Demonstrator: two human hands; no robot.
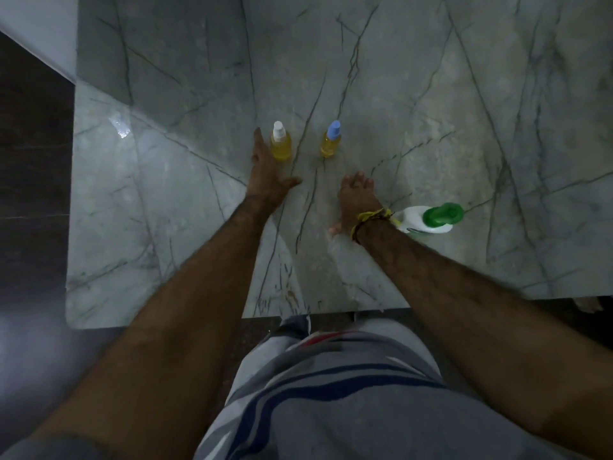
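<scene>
1. Left grip: wide open, fingers straight, thumb splayed, holding nothing. It lies along the left side of the white-cap bottle; I cannot confirm contact.
2. White-cap bottle: upright on the worktop, yellow liquid inside, ahead of the thumb.
3. Blue-cap bottle: upright, same yellow fill, near the first bottle on its right, apart from it.
4. Right grip: low over the worktop, fingers loosely bent, nothing in it; yellow thread at the wrist.
5. Green-cap bottle: white body, just right of that wrist.

Step, as I judge it: reach made, grasp not yet taken. Next move calls for curling fingers and thumb round the body below the cap, keeping the bottle upright and clear of its neighbour.
</scene>
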